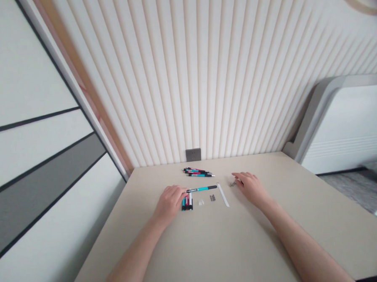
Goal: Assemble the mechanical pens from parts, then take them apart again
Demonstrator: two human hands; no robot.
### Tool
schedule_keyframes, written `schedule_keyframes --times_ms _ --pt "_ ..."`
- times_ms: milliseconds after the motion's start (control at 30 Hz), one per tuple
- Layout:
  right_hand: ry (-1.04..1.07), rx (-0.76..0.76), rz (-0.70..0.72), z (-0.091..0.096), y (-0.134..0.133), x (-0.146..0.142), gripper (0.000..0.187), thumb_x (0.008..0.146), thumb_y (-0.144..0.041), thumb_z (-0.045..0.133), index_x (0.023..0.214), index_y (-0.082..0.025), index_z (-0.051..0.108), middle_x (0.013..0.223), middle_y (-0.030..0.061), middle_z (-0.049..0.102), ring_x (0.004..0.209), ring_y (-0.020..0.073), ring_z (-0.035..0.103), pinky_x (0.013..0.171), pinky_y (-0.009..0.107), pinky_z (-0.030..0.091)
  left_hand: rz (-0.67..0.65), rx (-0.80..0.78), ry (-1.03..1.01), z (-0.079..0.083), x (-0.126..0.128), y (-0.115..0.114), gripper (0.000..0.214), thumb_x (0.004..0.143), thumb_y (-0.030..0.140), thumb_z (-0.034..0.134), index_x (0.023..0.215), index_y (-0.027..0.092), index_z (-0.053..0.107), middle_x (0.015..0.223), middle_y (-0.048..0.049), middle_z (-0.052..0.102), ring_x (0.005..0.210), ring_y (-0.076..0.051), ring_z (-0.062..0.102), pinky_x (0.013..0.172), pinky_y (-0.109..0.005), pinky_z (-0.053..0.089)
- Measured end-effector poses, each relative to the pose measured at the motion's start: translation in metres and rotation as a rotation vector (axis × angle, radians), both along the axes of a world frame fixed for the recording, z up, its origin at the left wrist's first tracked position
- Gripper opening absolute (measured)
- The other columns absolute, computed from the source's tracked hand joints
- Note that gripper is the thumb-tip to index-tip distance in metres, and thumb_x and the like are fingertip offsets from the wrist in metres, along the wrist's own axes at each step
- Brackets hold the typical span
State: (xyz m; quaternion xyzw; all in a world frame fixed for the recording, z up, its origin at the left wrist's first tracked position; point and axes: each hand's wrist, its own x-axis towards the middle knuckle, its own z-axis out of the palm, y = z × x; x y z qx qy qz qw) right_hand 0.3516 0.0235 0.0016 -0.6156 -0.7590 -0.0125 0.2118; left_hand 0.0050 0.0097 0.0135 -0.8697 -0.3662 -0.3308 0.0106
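My left hand is closed on one end of a blue-and-black pen, held level with its other end pointing right. Under and beside those fingers, several pen barrels in blue, red and white with black ends lie side by side. My right hand rests over some small shiny pieces, too small to name; its index finger is stretched out, apart from the thumb. Between the hands lie small white tips, short dark grey pieces and a white strip set at a slant.
Several assembled pens lie together towards the back of the beige table. Behind it rises a ribbed cream wall with a dark socket. A white-and-grey cabinet borders the left; a pale headboard stands at right.
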Motion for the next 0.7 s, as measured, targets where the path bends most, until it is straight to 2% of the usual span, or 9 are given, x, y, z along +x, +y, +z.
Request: schedule_keyframes --times_ms 67,167,267,333,533,700 --pt "0.090 0.075 0.057 0.006 -0.004 -0.006 0.028 0.098 -0.027 0.043 0.115 -0.020 0.064 0.105 0.0084 0.071 0.100 0.0234 0.061 0.088 0.037 0.043 -0.010 0.004 0.002 0.001 0.001 -0.001 0.018 0.099 0.024 0.044 0.104 0.020 0.061 0.091 -0.0054 0.068 0.085 -0.019 0.062 0.076 -0.035 0.048" --pt "0.222 0.131 0.226 0.013 -0.015 -0.024 0.029 0.099 -0.034 0.042 0.111 -0.021 0.066 0.105 0.0082 0.070 0.099 0.0219 0.061 0.088 0.036 0.044 -0.041 0.015 0.002 0.002 0.003 -0.003 0.016 0.099 0.023 0.045 0.105 0.020 0.060 0.092 -0.0052 0.069 0.085 -0.019 0.063 0.076 -0.034 0.049" --pt "0.278 0.078 0.400 0.016 -0.027 -0.045 0.031 0.100 -0.036 0.041 0.112 -0.022 0.066 0.103 0.0085 0.070 0.099 0.0220 0.060 0.087 0.036 0.044 -0.073 0.025 -0.005 0.004 0.004 -0.005 0.017 0.099 0.023 0.045 0.106 0.020 0.060 0.095 -0.0058 0.070 0.087 -0.019 0.064 0.077 -0.034 0.050" --pt "0.296 0.021 0.445 0.015 -0.033 -0.057 0.033 0.101 -0.036 0.038 0.111 -0.022 0.066 0.099 0.0081 0.070 0.095 0.0216 0.060 0.085 0.036 0.044 -0.080 0.030 -0.013 0.005 0.005 -0.006 0.018 0.100 0.022 0.043 0.108 0.020 0.059 0.095 -0.0062 0.070 0.088 -0.019 0.064 0.077 -0.034 0.050" --pt "0.331 -0.106 0.401 0.005 -0.031 -0.067 0.041 0.101 -0.035 0.035 0.082 -0.020 0.067 0.074 0.0049 0.065 0.073 0.0184 0.057 0.072 0.032 0.043 -0.094 0.010 -0.003 0.003 0.004 -0.005 0.017 0.100 0.024 0.043 0.105 0.020 0.059 0.096 -0.0063 0.070 0.090 -0.019 0.064 0.078 -0.034 0.048" --pt "0.401 -0.071 0.364 0.001 -0.028 -0.065 0.034 0.100 -0.034 0.040 0.085 -0.021 0.067 0.075 0.0039 0.063 0.073 0.0181 0.056 0.070 0.030 0.043 -0.100 -0.043 0.002 0.001 0.005 -0.005 0.017 0.100 0.023 0.043 0.102 0.020 0.059 0.094 -0.0055 0.069 0.089 -0.019 0.064 0.078 -0.034 0.048"
